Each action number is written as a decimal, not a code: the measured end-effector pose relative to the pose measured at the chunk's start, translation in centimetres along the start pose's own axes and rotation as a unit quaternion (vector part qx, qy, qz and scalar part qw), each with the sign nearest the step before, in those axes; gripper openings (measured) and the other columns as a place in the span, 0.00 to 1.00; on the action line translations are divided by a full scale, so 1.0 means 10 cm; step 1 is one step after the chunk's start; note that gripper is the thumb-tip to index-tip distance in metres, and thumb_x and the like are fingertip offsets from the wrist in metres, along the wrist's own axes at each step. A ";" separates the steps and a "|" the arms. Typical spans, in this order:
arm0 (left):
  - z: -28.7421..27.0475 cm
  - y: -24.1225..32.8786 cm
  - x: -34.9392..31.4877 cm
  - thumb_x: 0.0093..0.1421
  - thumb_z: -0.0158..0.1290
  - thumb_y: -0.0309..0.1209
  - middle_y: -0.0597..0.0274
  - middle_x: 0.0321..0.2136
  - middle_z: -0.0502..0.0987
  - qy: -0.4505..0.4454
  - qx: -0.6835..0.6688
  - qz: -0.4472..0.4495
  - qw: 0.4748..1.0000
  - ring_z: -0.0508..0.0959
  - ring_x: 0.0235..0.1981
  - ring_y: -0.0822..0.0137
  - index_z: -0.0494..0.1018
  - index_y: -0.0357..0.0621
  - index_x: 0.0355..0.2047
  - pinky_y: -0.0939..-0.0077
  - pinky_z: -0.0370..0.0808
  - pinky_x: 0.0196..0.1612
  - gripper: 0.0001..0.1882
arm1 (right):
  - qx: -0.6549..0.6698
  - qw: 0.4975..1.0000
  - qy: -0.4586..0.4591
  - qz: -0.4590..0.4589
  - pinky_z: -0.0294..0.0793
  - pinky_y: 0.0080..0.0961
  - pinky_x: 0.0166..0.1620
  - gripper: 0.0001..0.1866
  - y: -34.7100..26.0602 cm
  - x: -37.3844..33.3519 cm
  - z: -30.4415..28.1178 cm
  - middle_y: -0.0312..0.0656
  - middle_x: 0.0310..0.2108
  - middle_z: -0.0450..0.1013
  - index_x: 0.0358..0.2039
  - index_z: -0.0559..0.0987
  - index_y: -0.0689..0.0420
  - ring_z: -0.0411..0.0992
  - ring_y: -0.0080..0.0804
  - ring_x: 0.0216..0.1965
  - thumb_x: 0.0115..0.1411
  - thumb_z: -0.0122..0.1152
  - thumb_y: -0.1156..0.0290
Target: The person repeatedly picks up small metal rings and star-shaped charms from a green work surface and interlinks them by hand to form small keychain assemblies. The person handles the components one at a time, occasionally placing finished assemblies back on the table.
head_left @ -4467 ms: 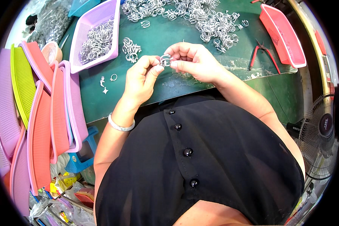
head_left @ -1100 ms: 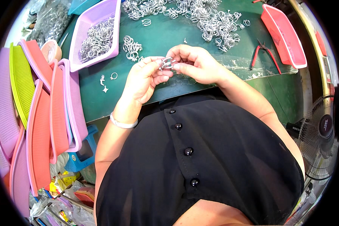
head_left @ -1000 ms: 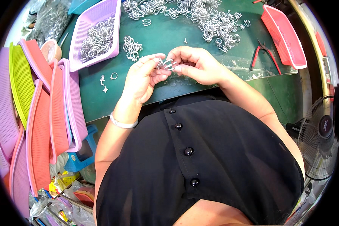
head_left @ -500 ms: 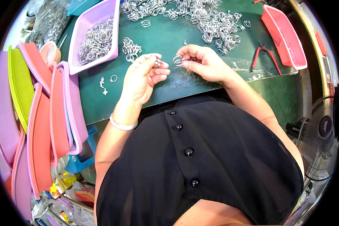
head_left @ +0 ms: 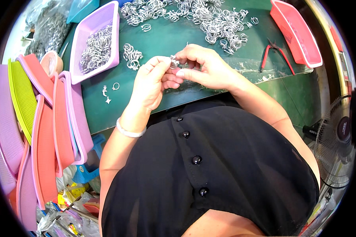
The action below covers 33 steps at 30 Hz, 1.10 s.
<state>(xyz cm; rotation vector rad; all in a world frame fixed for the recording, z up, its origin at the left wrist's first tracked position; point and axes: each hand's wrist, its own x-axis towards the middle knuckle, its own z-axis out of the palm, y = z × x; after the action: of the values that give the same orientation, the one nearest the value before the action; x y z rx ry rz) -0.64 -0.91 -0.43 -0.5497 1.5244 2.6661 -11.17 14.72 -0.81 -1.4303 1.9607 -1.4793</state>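
My left hand (head_left: 153,81) and my right hand (head_left: 207,68) meet above the near edge of the green table. A silver ring (head_left: 174,62) with several thin bands sits between their fingertips, pinched by my right thumb and fingers. My left thumb and forefinger are closed on a small silver metal piece at the same spot; fingers partly hide it, and where it meets the ring cannot be made out. Beyond my left hand lies a small cluster of silver rings (head_left: 131,56). To its left are a single ring (head_left: 115,86) and a small star-shaped charm (head_left: 108,100).
A large pile of silver rings (head_left: 219,24) spreads across the far table. A purple basket (head_left: 76,59) holds more rings. Red-handled pliers (head_left: 279,49) lie right, beside a red basket (head_left: 315,59). Stacked coloured baskets (head_left: 43,150) stand left; a fan (head_left: 332,146) stands right.
My right hand has moved left with the ring, and the hands, apart before, now meet at the fingertips. The whole view has shifted slightly.
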 end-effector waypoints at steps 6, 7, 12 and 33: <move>0.21 0.02 0.04 0.62 0.44 0.32 0.59 0.26 0.75 -0.010 0.113 0.016 0.993 0.75 0.22 0.72 0.67 0.37 0.34 0.82 0.72 0.25 0.09 | 0.103 0.991 0.062 0.063 0.66 0.16 0.33 0.08 0.04 -0.05 -0.06 0.34 0.28 0.69 0.35 0.75 0.61 0.67 0.18 0.30 0.53 0.56 0.77; 0.21 0.02 0.06 0.62 0.44 0.32 0.59 0.26 0.75 0.010 0.160 0.047 0.986 0.74 0.22 0.72 0.67 0.38 0.35 0.82 0.72 0.24 0.09 | 0.122 0.987 0.073 0.074 0.66 0.16 0.34 0.07 0.07 -0.07 -0.09 0.34 0.28 0.69 0.34 0.75 0.61 0.67 0.18 0.30 0.53 0.55 0.78; 0.06 -0.05 0.16 0.53 0.54 0.33 0.59 0.28 0.72 0.090 0.540 0.230 0.805 0.73 0.26 0.66 0.70 0.36 0.36 0.75 0.71 0.31 0.14 | -0.020 0.969 0.245 0.035 0.68 0.12 0.35 0.08 0.12 -0.08 -0.98 0.31 0.30 0.72 0.36 0.76 0.62 0.68 0.15 0.32 0.54 0.55 0.80; 0.03 -0.25 0.18 0.48 0.56 0.19 0.63 0.31 0.74 0.014 0.455 0.393 0.799 0.72 0.29 0.74 0.71 0.36 0.39 0.83 0.70 0.35 0.16 | -0.290 0.916 0.268 0.073 0.67 0.16 0.36 0.14 0.21 -0.50 -1.56 0.37 0.29 0.72 0.40 0.74 0.61 0.68 0.20 0.31 0.53 0.59 0.72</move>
<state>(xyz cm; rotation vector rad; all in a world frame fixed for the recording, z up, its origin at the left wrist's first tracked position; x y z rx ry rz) -1.97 0.37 -2.88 0.1652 3.2056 1.7477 -21.11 27.49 2.47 -1.0868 2.9675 -1.3809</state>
